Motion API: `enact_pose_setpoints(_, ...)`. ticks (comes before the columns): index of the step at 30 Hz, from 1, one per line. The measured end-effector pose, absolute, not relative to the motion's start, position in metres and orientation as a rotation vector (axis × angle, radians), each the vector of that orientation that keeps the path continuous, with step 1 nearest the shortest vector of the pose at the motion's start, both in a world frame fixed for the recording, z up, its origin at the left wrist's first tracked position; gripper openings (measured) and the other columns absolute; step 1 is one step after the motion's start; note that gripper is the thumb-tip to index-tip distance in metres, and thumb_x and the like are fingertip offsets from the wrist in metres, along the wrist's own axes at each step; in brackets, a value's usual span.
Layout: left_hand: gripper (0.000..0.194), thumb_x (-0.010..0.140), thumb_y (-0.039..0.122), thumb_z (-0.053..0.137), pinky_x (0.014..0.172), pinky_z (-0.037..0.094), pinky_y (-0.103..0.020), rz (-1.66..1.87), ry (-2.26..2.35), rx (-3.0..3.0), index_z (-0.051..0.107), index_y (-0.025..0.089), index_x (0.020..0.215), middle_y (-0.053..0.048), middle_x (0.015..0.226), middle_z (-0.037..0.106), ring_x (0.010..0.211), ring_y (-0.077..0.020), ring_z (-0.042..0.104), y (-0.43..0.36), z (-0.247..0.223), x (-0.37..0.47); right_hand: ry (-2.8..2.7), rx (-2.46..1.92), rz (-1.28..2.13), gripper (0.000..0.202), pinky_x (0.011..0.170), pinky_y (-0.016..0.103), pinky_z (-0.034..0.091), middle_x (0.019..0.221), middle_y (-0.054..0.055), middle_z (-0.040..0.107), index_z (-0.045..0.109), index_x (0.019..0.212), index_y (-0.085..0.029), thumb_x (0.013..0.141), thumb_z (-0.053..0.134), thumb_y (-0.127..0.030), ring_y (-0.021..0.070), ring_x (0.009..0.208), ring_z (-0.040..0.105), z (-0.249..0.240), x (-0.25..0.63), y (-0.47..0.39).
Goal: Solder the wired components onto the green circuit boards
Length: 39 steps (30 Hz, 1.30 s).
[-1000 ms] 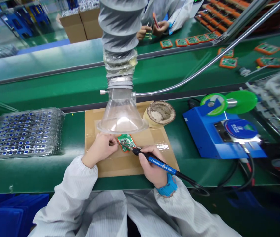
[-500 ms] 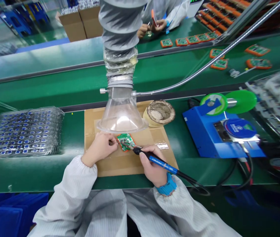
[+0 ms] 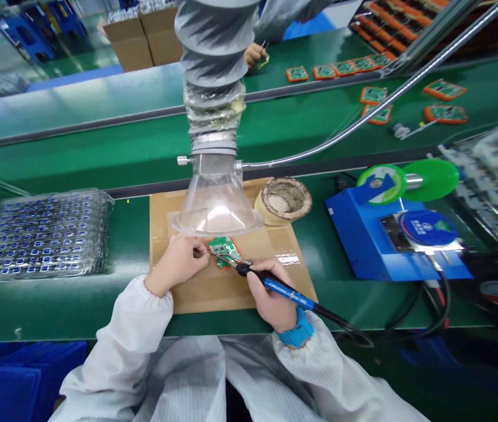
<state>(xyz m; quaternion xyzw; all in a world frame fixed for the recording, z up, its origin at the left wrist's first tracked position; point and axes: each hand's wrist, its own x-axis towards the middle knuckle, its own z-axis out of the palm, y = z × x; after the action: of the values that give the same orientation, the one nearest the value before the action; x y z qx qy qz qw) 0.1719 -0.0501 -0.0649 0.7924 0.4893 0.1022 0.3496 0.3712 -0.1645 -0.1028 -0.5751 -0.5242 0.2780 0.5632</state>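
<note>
A green circuit board [image 3: 224,251] with an orange edge lies on a cardboard sheet [image 3: 214,296] under the clear fume hood [image 3: 216,205]. My left hand [image 3: 182,262] is at the board's left edge, fingers pinched; what they hold is too small to name. My right hand [image 3: 274,296] grips a blue and black soldering iron [image 3: 290,292], its tip over the board. A blue band circles my right wrist. Behind the board, to the right, stands a round pale pot [image 3: 283,201] with a dark, crusted rim.
Clear trays [image 3: 42,234] of small blue parts lie left. A blue machine [image 3: 389,234] with a green reel stands right. Orange-edged boards [image 3: 376,104] lie on the belt beyond. Another person's hand [image 3: 255,54] is across it. A grey duct [image 3: 214,64] hangs in the middle.
The orange-edged boards on the belt have shifted left. The other person's sleeve has moved, and one of their hands and the orange piece it held are out of sight. My hands have barely moved.
</note>
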Motion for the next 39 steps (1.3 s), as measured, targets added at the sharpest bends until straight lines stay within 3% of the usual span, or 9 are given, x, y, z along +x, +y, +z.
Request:
enact_pose_setpoints(10, 0.018, 0.078, 0.010, 0.062, 0.076, 0.044, -0.033, 0.279, 1.268, 2.040, 0.062, 0.019, 0.062, -0.001, 0.071, 0.066, 0.073, -0.0175, 0.057, -0.050, -0.064, 0.173, -1.028, -1.368, 0.508, 0.013, 0.069, 0.035, 0.052, 0.084, 0.002, 0.061, 0.062, 0.088, -0.023, 0.093, 0.065, -0.035, 0.0185, 0.073, 0.063, -0.109, 0.382, -0.164)
enact_pose_setpoints(17, 0.012, 0.078, 0.011, 0.066, 0.087, 0.047, -0.038, 0.296, 1.249, 2.137, 0.064, 0.019, 0.070, -0.005, 0.088, 0.066, 0.091, -0.0225, 0.059, -0.055, -0.067, 0.170, -0.816, -1.365, 0.172, 0.020, 0.064, 0.035, 0.050, 0.076, -0.003, 0.058, 0.059, 0.096, -0.022, 0.088, 0.070, -0.037, 0.0152, 0.056, 0.059, -0.098, 0.424, -0.142)
enact_pose_setpoints(22, 0.012, 0.082, 0.010, 0.061, 0.092, 0.048, -0.041, 0.352, 1.225, 2.244, 0.056, 0.019, 0.075, -0.010, 0.101, 0.060, 0.101, -0.0252, 0.056, -0.065, -0.064, 0.164, -0.818, -1.419, 0.381, 0.025, 0.059, 0.032, 0.050, 0.073, -0.002, 0.063, 0.062, 0.105, -0.022, 0.090, 0.067, -0.042, 0.0156, 0.056, 0.060, -0.095, 0.437, -0.127)
enact_pose_setpoints(25, 0.011, 0.087, 0.013, 0.056, 0.092, 0.050, -0.040, 0.393, 1.212, 2.024, 0.053, 0.020, 0.078, -0.008, 0.100, 0.062, 0.098, -0.0219, 0.059, -0.065, -0.060, 0.152, -0.785, -1.315, 0.389, 0.025, 0.057, 0.030, 0.049, 0.073, -0.003, 0.064, 0.063, 0.105, -0.022, 0.091, 0.067, -0.043, 0.0136, 0.055, 0.060, -0.098, 0.432, -0.129)
enact_pose_setpoints(28, 0.012, 0.091, 0.025, 0.059, 0.081, 0.054, -0.035, 0.375, 1.168, 1.512, 0.052, 0.019, 0.083, -0.007, 0.097, 0.068, 0.088, -0.0186, 0.066, -0.057, -0.052, 0.129, -0.781, -1.272, 0.347, 0.025, 0.055, 0.030, 0.048, 0.073, -0.003, 0.065, 0.066, 0.102, -0.023, 0.089, 0.071, -0.044, 0.0138, 0.053, 0.060, -0.099, 0.428, -0.135)
enact_pose_setpoints(31, 0.024, 0.086, 0.033, 0.070, 0.074, 0.056, -0.032, 0.375, 1.117, 1.060, 0.052, 0.018, 0.085, -0.008, 0.088, 0.070, 0.076, -0.0175, 0.070, -0.036, -0.041, 0.101, -0.773, -1.290, 0.371, 0.021, 0.058, 0.033, 0.048, 0.075, 0.000, 0.065, 0.069, 0.100, -0.026, 0.089, 0.072, -0.044, 0.0156, 0.055, 0.061, -0.099, 0.427, -0.139)
enact_pose_setpoints(34, 0.030, 0.081, 0.031, 0.076, 0.075, 0.059, -0.036, 0.503, 1.162, 0.933, 0.050, 0.017, 0.086, -0.009, 0.089, 0.070, 0.073, -0.0185, 0.072, 0.004, -0.027, 0.077, -0.774, -1.285, 0.385, 0.026, 0.059, 0.032, 0.049, 0.074, -0.001, 0.066, 0.069, 0.100, -0.023, 0.088, 0.073, -0.045, 0.0155, 0.056, 0.062, -0.098, 0.427, -0.139)
enact_pose_setpoints(36, 0.026, 0.085, 0.030, 0.072, 0.083, 0.059, -0.040, 0.713, 1.270, 1.017, 0.050, 0.017, 0.089, -0.011, 0.097, 0.071, 0.083, -0.0204, 0.073, 0.036, -0.022, 0.068, -0.781, -1.288, 0.386, 0.031, 0.058, 0.031, 0.049, 0.073, -0.002, 0.066, 0.067, 0.100, -0.018, 0.086, 0.073, -0.046, 0.0148, 0.055, 0.062, -0.098, 0.427, -0.139)
enact_pose_setpoints(39, 0.025, 0.088, 0.028, 0.068, 0.106, 0.050, -0.045, 1.077, 1.661, 1.336, 0.054, 0.017, 0.106, -0.013, 0.118, 0.067, 0.115, -0.0236, 0.066, 0.065, -0.025, 0.067, -0.784, -1.330, 0.394, 0.032, 0.061, 0.032, 0.051, 0.072, -0.002, 0.066, 0.066, 0.098, -0.016, 0.083, 0.071, -0.044, 0.0149, 0.056, 0.063, -0.097, 0.428, -0.139)
